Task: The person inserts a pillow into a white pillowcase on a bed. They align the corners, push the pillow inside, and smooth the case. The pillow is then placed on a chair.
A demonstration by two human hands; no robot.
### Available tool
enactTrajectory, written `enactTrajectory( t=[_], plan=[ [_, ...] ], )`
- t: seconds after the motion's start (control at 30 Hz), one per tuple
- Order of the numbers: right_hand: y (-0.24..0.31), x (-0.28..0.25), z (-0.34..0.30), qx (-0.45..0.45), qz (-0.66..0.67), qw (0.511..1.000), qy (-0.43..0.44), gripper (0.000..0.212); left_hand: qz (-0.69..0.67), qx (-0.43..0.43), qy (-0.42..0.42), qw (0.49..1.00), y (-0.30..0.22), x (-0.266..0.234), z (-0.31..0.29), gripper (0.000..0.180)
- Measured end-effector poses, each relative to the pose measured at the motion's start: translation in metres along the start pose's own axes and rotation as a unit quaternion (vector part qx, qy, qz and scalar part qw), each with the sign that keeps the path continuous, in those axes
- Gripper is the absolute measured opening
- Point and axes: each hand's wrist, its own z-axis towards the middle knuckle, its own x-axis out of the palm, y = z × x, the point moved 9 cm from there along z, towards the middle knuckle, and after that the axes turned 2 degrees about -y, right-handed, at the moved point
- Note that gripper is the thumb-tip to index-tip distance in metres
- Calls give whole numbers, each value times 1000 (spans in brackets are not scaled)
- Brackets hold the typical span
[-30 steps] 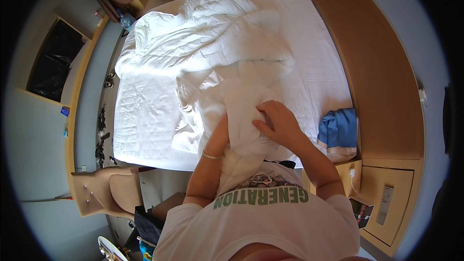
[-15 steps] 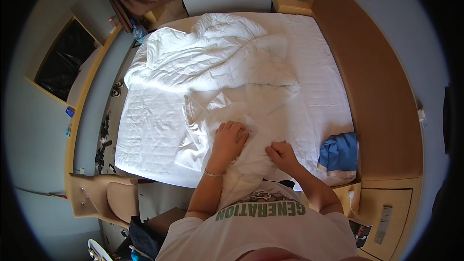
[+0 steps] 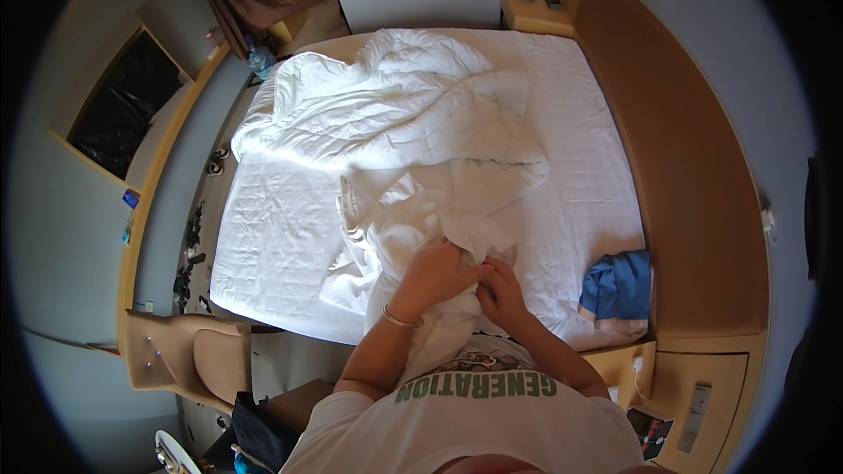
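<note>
A thick white duvet (image 3: 386, 114) lies bunched across the far half of the bed, part of it trailing toward me. Loose white cloth, apparently a duvet cover (image 3: 356, 250), is heaped in front of my body and overlaps it. My left hand (image 3: 436, 274), a bracelet on its wrist, closes on a fold of this cover. Right beside it, fingertips touching or nearly so, my right hand (image 3: 502, 291) pinches the same cloth. A raised flap of it stands just beyond my fingers. What lies inside the folds is hidden.
A white sheet (image 3: 263, 237) covers the mattress. Near the brown headboard (image 3: 702, 175) sits a folded blue cloth (image 3: 617, 288). A tan chair (image 3: 189, 351) stands at the left, a nightstand (image 3: 537, 16) at the far right corner. A plastic bottle (image 3: 260, 61) is by the curtain.
My left hand has moved right and slightly nearer, and my right hand slightly left, so the two now meet. A cloth flap has been lifted between them.
</note>
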Motion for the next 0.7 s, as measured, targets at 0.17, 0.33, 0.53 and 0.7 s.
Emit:
enactTrajectory(
  t=[0.17, 0.33, 0.53, 0.7],
  plan=[
    [-3, 3, 5, 5, -44, 999, 12, 21, 7, -49, -118, 992, 6, -17, 7, 36],
    [2, 3, -14, 61, 104, 988, 101, 14, -53, 87, -197, 975, -6, -52, -13, 15],
    [-72, -26, 27, 293, 199, 931, -92, 27, -72, 121, -170, 975, -28, -70, -46, 19],
    [-54, 39, 57, 223, 183, 952, 100, 29, -97, 54, -174, 978, -16, -88, -46, 23]
  ],
)
